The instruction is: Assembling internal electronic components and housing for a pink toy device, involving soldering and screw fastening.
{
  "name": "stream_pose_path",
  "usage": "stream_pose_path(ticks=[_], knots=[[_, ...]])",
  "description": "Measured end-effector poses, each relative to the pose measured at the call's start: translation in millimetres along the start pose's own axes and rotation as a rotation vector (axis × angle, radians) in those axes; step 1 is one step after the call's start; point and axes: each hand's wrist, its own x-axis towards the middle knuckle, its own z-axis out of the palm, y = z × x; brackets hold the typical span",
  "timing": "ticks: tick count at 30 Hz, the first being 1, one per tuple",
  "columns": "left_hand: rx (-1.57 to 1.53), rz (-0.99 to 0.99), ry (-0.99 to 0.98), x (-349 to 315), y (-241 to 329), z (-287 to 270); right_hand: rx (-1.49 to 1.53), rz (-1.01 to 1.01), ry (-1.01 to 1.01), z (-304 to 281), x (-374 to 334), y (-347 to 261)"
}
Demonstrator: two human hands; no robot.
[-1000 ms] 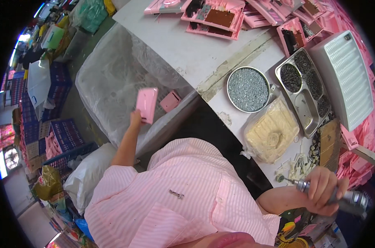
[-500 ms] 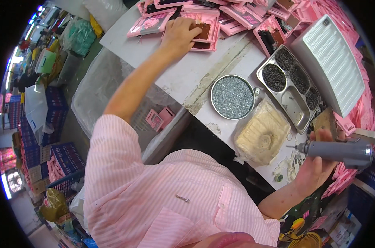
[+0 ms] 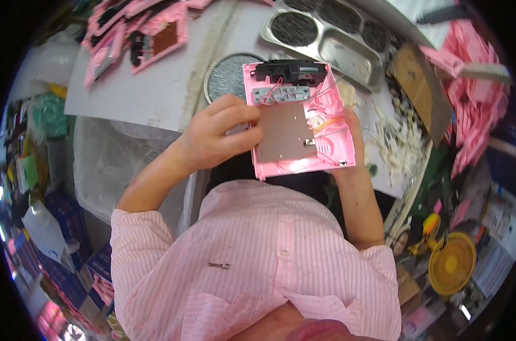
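A pink plastic housing (image 3: pixel 340 149), its inside turned up, is held in front of my chest. Inside it are a brown circuit board (image 3: pixel 283 133), a black module (image 3: pixel 289 71) along the far edge, a metal plate and thin wires. My left hand (image 3: pixel 221 133) has its fingers curled against the housing's left edge by the board. Gripping the right edge is my right hand (image 3: pixel 353 133), with most of its fingers hidden behind the housing. Beyond, partly covered by it, stands a round dish (image 3: pixel 227 77) of small silvery parts.
A steel tray (image 3: pixel 349 59) with dark screws in its compartments lies at the back. Several similar pink housings (image 3: pixel 161 42) are piled far left. White plastic bits (image 3: pixel 397 148) and brown cardboard (image 3: pixel 420 91) lie right. A clear-lined bin (image 3: pixel 121 165) stands left, a yellow fan (image 3: pixel 452 262) lower right.
The grey electric screwdriver has left my right hand. My left hand has brought a pink housing from the far pile to my chest, and both hands now hold it. The view has shifted.
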Motion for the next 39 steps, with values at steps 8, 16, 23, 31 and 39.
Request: stream_pose_path(ticks=[8,16,23,31,39], knots=[[-0.023,-0.151,-0.307,4,-7,58,-1.776,-0.387,0.612,-32,-41,-41],[0.031,-0.299,-0.383,6,-19,56,-1.818,-0.587,0.579,-45,-19,-22],[-0.107,-0.15,-0.321,16,2,69,-1.42,-0.437,0.573,-75,-29,-45],[0.014,-0.257,-0.377,0,24,82,-1.514,-0.469,0.549,-65,8,-52],[-0.039,-0.417,-0.267,25,47,90,-0.859,-0.529,0.493,-46,-52,-28]])
